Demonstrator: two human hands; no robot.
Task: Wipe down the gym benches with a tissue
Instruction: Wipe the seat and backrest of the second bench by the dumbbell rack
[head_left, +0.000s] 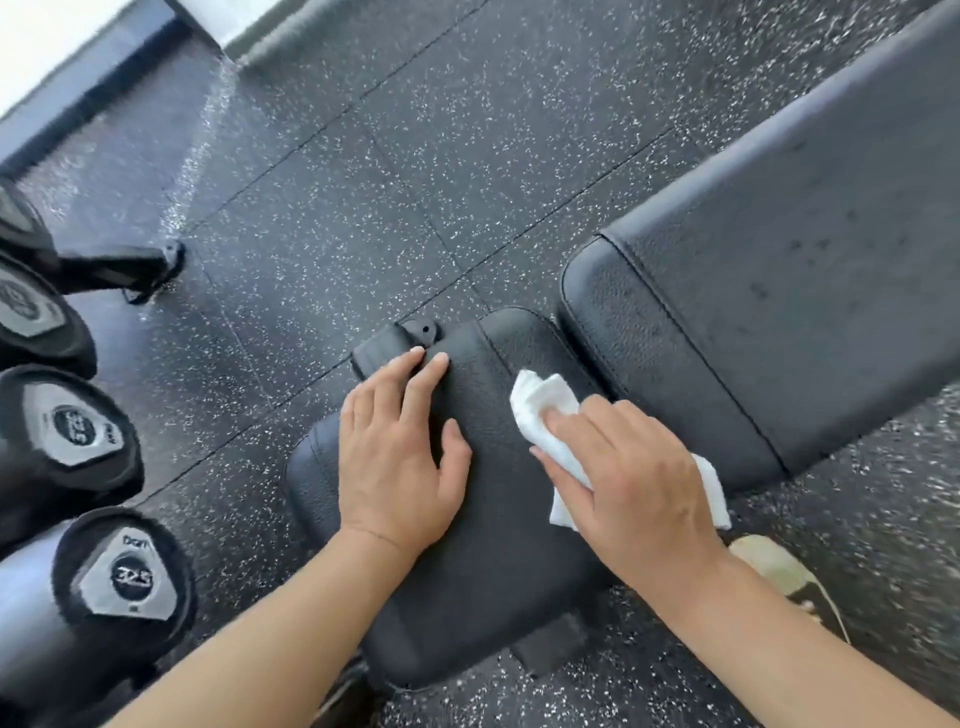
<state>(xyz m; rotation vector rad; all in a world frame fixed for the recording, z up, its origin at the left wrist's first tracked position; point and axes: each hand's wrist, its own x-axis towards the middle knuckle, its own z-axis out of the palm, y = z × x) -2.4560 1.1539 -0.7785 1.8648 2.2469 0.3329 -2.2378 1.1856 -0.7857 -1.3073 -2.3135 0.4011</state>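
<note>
Crumpled white tissue (540, 415) pinned under right hand (628, 483) fingers on grained black seat pad (498, 545). At nine o'clock, left hand (400, 457) flat, spread, empty. At two o'clock, stitched backrest pad (779, 291).

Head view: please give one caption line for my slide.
Right hand presses a crumpled white tissue on the black padded bench seat; left hand rests flat.

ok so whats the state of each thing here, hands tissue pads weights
left hand: flat, open, braced on the seat pad
right hand: pressing the tissue down
tissue: crumpled, on the seat pad
seat pad: being wiped
back pad: untouched, faint spots
dumbbells: racked, ends facing the camera
</note>
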